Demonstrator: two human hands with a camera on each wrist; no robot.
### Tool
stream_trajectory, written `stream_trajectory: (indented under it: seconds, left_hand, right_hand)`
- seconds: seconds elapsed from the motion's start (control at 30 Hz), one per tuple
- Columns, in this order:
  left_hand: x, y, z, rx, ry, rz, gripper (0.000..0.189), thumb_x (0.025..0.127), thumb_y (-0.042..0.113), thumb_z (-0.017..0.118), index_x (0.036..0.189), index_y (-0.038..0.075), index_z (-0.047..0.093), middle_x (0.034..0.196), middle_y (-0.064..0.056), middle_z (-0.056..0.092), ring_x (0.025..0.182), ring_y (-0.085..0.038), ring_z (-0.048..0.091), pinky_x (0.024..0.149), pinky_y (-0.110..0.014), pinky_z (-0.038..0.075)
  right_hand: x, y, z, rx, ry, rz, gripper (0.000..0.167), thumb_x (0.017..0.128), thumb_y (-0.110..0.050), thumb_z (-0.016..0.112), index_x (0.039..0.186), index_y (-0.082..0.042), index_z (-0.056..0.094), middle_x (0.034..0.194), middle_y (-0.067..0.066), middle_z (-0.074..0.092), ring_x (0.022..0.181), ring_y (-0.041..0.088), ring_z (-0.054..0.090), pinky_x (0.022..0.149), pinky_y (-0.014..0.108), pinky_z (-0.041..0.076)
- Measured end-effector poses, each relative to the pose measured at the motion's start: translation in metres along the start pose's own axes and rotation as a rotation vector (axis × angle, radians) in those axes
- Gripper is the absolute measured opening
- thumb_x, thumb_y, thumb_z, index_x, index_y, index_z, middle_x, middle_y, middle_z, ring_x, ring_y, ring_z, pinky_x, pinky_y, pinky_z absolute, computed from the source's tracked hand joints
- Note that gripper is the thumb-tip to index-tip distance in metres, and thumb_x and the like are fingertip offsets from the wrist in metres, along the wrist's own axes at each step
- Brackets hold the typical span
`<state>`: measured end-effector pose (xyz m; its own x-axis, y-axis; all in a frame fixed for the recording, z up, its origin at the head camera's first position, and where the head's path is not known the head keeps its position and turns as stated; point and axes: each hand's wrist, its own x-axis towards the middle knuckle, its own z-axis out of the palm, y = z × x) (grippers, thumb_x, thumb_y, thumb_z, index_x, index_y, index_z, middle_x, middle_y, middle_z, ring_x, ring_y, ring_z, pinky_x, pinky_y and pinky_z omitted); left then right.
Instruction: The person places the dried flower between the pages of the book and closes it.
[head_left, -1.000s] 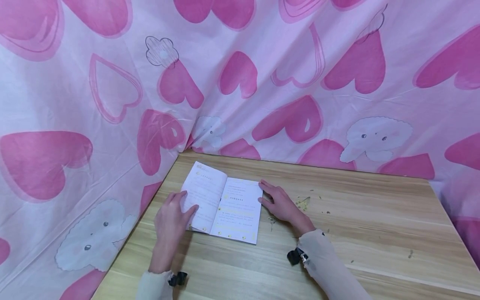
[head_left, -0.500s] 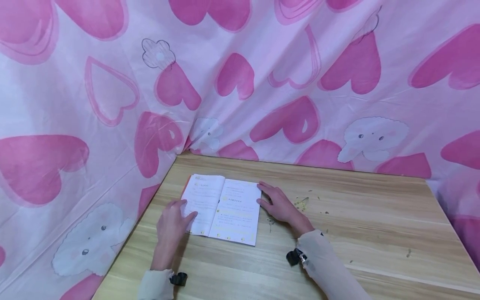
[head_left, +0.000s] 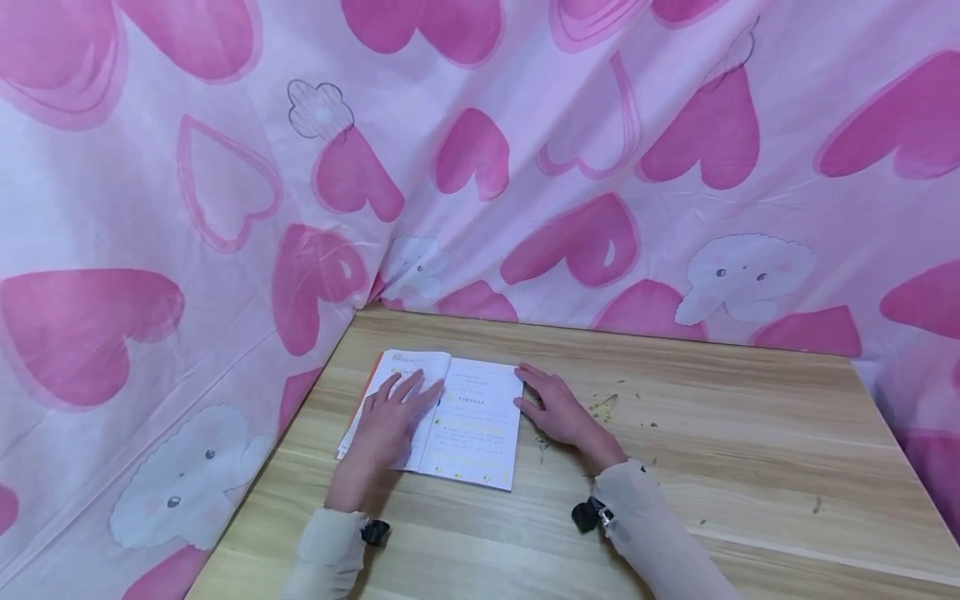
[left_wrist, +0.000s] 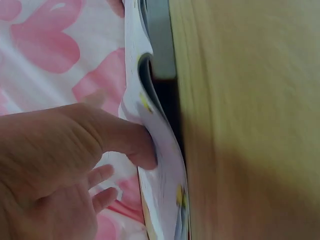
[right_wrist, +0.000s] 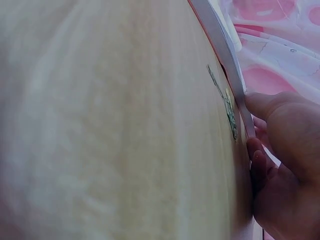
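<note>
An open book [head_left: 480, 433] with white printed pages lies on the wooden table, its orange cover showing along the left side. Across the left page spreads my left hand [head_left: 386, 425], fingers apart and pointing toward the centre fold. The left wrist view shows its thumb [left_wrist: 142, 147] touching the page near the lower edge, where the pages [left_wrist: 165, 135] bow up. My right hand [head_left: 558, 408] holds the book's right edge near the upper corner. In the right wrist view its thumb [right_wrist: 260, 104] lies at the page edge, with curled fingers [right_wrist: 257, 162] beside it.
Small dried flower sprigs [head_left: 603, 408] and stem bits lie right of the book, one green stem [right_wrist: 227, 110] close to its edge. Pink heart-patterned cloth [head_left: 570, 242] hangs behind and left of the table [head_left: 735, 442]. Each wrist carries a small black device [head_left: 585, 515].
The left page, raised a second ago, has come down flat. My left hand has moved from the book's left edge rightward onto that page. My right hand stays put.
</note>
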<state>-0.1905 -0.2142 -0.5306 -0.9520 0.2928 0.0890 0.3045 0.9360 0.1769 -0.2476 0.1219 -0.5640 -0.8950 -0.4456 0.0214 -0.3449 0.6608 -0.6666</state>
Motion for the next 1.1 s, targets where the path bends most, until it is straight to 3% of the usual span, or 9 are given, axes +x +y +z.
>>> stream_trajectory:
  seconds: [0.13,0.23,0.37,0.47,0.6,0.7,0.77,0.9,1.1]
  left_hand:
    - [0.006,0.004,0.007,-0.028,-0.024,0.006,0.065,0.1,0.002,0.068,0.156,0.034,0.059,0.172,-0.005,0.046,0.163,-0.044,0.031,0.117,-0.073,0.04]
    - [0.01,0.005,0.012,-0.106,0.036,0.005,0.054,0.101,0.001,0.066,0.148,0.027,0.069,0.164,-0.007,0.056,0.16,-0.04,0.04,0.116,-0.071,0.042]
    - [0.013,0.004,0.02,-0.223,0.097,-0.023,0.045,0.104,0.004,0.062,0.144,0.022,0.071,0.158,-0.008,0.062,0.152,-0.032,0.053,0.121,-0.06,0.045]
    - [0.013,0.003,0.023,-0.268,0.082,-0.067,0.046,0.106,0.009,0.062,0.149,0.024,0.067,0.16,-0.006,0.06,0.151,-0.028,0.055,0.124,-0.052,0.044]
    - [0.013,0.003,0.024,-0.275,0.054,-0.094,0.048,0.107,0.011,0.062,0.153,0.027,0.063,0.164,-0.004,0.057,0.154,-0.027,0.052,0.126,-0.053,0.042]
    - [0.014,0.003,0.024,-0.267,0.047,-0.1,0.048,0.108,0.012,0.061,0.153,0.028,0.063,0.165,-0.004,0.056,0.154,-0.028,0.051,0.126,-0.055,0.042]
    - [0.015,0.004,0.023,-0.258,0.043,-0.105,0.048,0.108,0.012,0.06,0.153,0.028,0.063,0.165,-0.004,0.055,0.154,-0.029,0.051,0.126,-0.056,0.042]
    - [0.015,0.006,0.022,-0.243,0.033,-0.125,0.046,0.108,0.013,0.06,0.152,0.027,0.064,0.164,-0.006,0.056,0.154,-0.031,0.05,0.125,-0.058,0.042]
    - [0.015,0.009,0.023,-0.229,0.05,-0.113,0.043,0.109,0.014,0.06,0.15,0.029,0.066,0.162,-0.007,0.058,0.152,-0.033,0.053,0.12,-0.061,0.045]
  right_hand:
    - [0.0,0.0,0.002,-0.005,0.009,-0.005,0.064,0.111,-0.034,0.062,0.168,-0.011,0.04,0.178,0.01,0.034,0.162,0.036,0.035,0.131,0.057,0.032]
    - [-0.001,0.001,0.004,-0.003,0.022,-0.003,0.064,0.111,-0.034,0.062,0.167,-0.012,0.041,0.178,0.01,0.034,0.162,0.035,0.035,0.131,0.057,0.032]
    - [-0.003,0.002,0.004,0.006,0.029,-0.014,0.064,0.111,-0.035,0.062,0.167,-0.012,0.041,0.177,0.011,0.036,0.161,0.036,0.038,0.13,0.057,0.034]
    - [-0.007,0.006,-0.003,0.071,0.043,-0.023,0.066,0.109,-0.031,0.066,0.167,-0.009,0.041,0.157,0.017,0.057,0.14,0.039,0.057,0.116,0.058,0.048]
    - [-0.014,0.018,-0.024,0.099,0.131,-0.008,0.062,0.107,-0.023,0.069,0.161,-0.005,0.048,0.148,0.021,0.061,0.135,0.042,0.059,0.116,0.062,0.048]
    - [-0.022,0.033,-0.045,0.011,0.219,0.02,0.046,0.106,-0.017,0.069,0.15,-0.003,0.061,0.158,0.021,0.056,0.148,0.044,0.049,0.123,0.067,0.039]
    - [-0.029,0.045,-0.058,-0.049,0.254,0.041,0.035,0.106,-0.012,0.067,0.139,-0.003,0.069,0.148,0.021,0.064,0.141,0.044,0.055,0.118,0.067,0.044]
    - [-0.044,0.067,-0.076,-0.141,0.262,0.101,0.021,0.107,-0.01,0.065,0.122,-0.007,0.078,0.127,0.016,0.072,0.119,0.036,0.067,0.102,0.059,0.056]
    - [-0.06,0.084,-0.091,-0.138,0.206,0.091,0.019,0.104,-0.001,0.064,0.112,-0.008,0.08,0.115,0.013,0.073,0.104,0.029,0.066,0.091,0.05,0.057]
